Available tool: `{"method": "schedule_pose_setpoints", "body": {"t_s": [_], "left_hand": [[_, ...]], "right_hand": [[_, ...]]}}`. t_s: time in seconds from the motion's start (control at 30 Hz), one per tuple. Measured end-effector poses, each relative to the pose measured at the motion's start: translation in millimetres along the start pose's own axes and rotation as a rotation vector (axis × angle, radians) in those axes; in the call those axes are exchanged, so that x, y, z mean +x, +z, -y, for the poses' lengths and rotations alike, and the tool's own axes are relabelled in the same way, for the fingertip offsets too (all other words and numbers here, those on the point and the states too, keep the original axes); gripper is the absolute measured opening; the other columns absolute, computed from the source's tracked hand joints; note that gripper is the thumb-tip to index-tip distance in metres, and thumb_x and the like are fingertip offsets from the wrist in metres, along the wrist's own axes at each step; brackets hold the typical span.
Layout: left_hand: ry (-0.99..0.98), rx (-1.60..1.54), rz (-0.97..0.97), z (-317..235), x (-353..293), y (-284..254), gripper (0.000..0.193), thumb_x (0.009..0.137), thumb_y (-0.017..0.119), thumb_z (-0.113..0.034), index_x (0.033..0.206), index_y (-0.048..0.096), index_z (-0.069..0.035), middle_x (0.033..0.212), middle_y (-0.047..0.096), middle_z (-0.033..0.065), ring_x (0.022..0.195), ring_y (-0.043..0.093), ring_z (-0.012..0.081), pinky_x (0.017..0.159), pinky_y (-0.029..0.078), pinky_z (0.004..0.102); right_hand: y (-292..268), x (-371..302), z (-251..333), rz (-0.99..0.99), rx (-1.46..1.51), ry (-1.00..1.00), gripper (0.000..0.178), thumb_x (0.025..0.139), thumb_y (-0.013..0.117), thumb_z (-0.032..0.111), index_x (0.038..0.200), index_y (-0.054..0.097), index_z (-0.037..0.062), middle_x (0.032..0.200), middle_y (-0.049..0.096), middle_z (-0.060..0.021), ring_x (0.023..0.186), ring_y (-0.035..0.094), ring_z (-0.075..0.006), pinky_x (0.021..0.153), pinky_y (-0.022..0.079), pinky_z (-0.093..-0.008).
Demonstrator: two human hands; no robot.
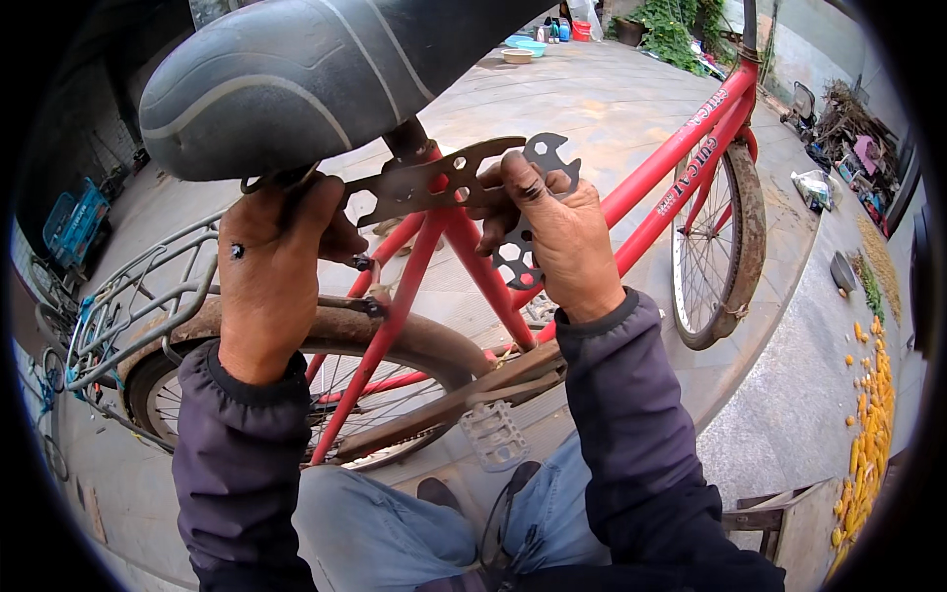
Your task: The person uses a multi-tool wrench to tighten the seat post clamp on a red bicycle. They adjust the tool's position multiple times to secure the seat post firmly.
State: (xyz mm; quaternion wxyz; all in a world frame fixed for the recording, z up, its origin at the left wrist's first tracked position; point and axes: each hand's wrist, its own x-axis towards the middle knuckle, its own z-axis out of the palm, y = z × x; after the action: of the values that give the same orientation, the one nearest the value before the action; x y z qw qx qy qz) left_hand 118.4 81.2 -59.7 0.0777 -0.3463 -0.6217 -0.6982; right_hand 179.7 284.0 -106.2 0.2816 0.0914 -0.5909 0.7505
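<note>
A flat multi-hole bicycle wrench (409, 187) of dark, worn metal spans the gap between my hands, just below the black saddle (286, 84). My right hand (567, 242) is closed on its right part, thumb on top. A second flat multi-hole spanner (516, 259), grey, lies crosswise in the same hand, its ends showing above and below the fingers. My left hand (264, 276) is closed at the wrench's left end, right under the saddle's rear; the fingertips and saddle clamp are partly hidden. The red bicycle frame (434, 257) stands behind both hands.
The rear rack (148, 296) and rusty rear mudguard (395, 340) are at left, the pedal (495, 434) near my knees. The front wheel (718, 247) stands at right. Corn cobs (868, 434) lie at far right, and a blue cart (79, 227) stands at far left.
</note>
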Motion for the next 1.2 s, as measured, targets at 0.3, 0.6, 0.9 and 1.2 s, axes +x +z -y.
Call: {"method": "schedule_pose_setpoints", "body": {"t_s": [0.3,0.6,0.9,1.2], "left_hand": [[-0.049,0.060,0.104,4.0,6.9,-8.8,0.013,0.090,0.056,-0.010,0.085,0.061,0.001,0.064,0.061,0.0060,0.055,0.061,0.0129,0.053,0.052,0.0242],[-0.035,-0.040,0.023,-3.5,-1.6,1.5,0.013,0.090,0.054,-0.009,0.088,0.060,0.003,0.066,0.061,0.0067,0.056,0.061,0.0135,0.055,0.052,0.0248],[-0.038,0.089,0.079,-6.4,-2.7,-4.6,0.015,0.088,0.057,-0.011,0.087,0.060,0.003,0.065,0.059,0.0041,0.055,0.055,0.0105,0.052,0.044,0.0244],[0.279,0.625,-0.046,-21.9,-9.4,-0.4,0.010,0.082,0.060,-0.008,0.082,0.060,0.002,0.057,0.049,0.0102,0.051,0.042,0.0154,0.051,0.035,0.0293]], "right_hand": [[-16.6,0.1,3.0,-0.091,0.278,0.153,0.054,0.093,0.045,0.045,0.108,0.051,-0.0067,0.084,0.064,-0.0155,0.058,0.062,-0.0176,0.051,0.053,-0.0302],[-9.6,-5.0,5.2,-0.015,0.021,0.061,0.033,0.085,0.064,0.025,0.099,0.061,-0.0050,0.078,0.064,-0.0115,0.055,0.060,-0.0149,0.051,0.051,-0.0256],[5.8,-5.9,10.2,-0.113,-0.023,-0.078,0.020,0.077,0.070,0.005,0.091,0.061,-0.0057,0.073,0.062,-0.0086,0.055,0.060,-0.0141,0.052,0.054,-0.0257],[12.4,-4.1,5.3,-0.132,-0.060,-0.150,0.020,0.079,0.068,0.004,0.094,0.062,-0.0057,0.075,0.064,-0.0098,0.056,0.060,-0.0136,0.050,0.053,-0.0251]]}}
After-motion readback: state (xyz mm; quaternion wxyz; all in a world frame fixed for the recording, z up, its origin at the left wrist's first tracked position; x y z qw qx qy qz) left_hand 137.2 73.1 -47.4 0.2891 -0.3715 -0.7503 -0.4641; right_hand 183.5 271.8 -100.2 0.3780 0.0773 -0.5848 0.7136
